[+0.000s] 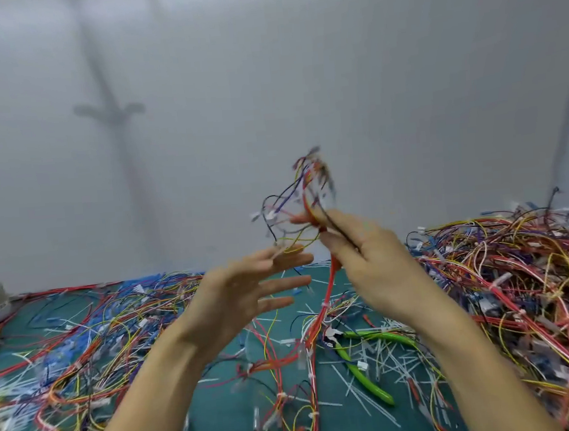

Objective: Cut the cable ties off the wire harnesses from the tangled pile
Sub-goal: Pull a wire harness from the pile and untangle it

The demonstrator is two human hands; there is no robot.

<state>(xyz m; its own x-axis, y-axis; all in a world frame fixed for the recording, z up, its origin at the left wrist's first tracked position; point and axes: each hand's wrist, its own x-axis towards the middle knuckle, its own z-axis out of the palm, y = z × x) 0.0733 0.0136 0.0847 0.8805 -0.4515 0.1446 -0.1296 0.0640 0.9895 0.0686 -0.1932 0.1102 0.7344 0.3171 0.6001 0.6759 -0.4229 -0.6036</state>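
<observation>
Pinching w/ right hand (358, 253): wire harness (313, 209), long axis near upright, loose ends up. Left hand (244, 287) spread, fingers straight.

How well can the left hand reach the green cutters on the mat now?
Probably yes: the left hand is open and empty, and the green cutters lie uncovered on the mat; only the right forearm beside them crowds the way.

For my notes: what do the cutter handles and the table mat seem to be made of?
Cutter handles: probably plastic or rubber sleeves, bright green with a slight shine. Table mat: likely rubber or vinyl, flat matte teal surface.
</observation>
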